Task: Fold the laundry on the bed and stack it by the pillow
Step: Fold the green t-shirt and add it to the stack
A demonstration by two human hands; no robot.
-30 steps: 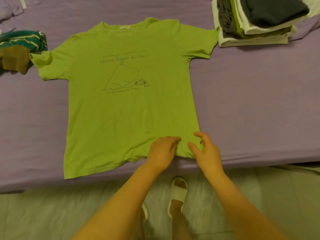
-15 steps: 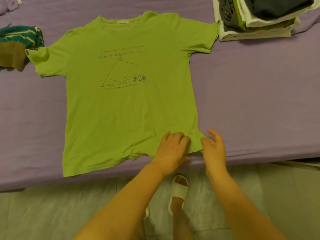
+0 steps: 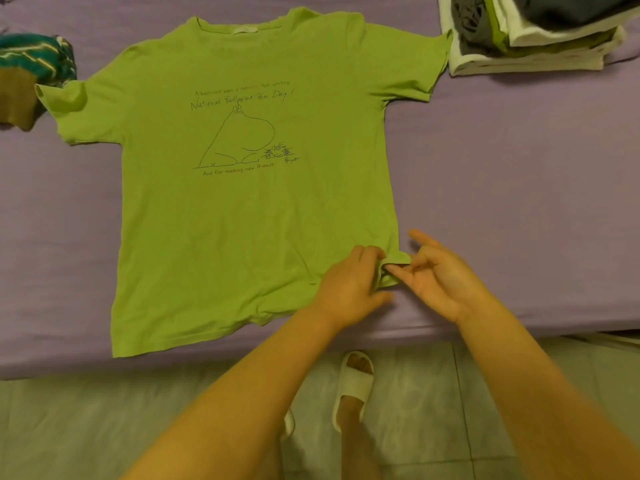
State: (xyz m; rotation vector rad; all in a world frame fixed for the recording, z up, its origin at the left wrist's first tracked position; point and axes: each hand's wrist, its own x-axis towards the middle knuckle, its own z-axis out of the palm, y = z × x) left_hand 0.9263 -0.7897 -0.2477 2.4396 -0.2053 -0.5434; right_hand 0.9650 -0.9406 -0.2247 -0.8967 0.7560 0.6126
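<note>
A lime-green T-shirt (image 3: 242, 209) with a line drawing and text lies spread flat, front up, on the purple bed (image 3: 519, 220). Its hem reaches the bed's near edge. My left hand (image 3: 349, 285) grips the shirt's bottom right hem corner, fingers curled round a small lifted fold of cloth. My right hand (image 3: 440, 275) is just right of it, palm turned up, with its fingertips touching that same corner. A stack of folded clothes (image 3: 533, 32) sits at the far right.
A crumpled teal striped garment with a tan patch (image 3: 31, 74) lies at the far left, touching the shirt's sleeve. Below the bed edge is a tiled floor (image 3: 104, 427) with my feet in white slippers (image 3: 353, 386).
Both hands shifted right along the hem to its right corner. My left hand went from lying flat on the cloth to gripping the corner, and my right hand turned palm up against it.
</note>
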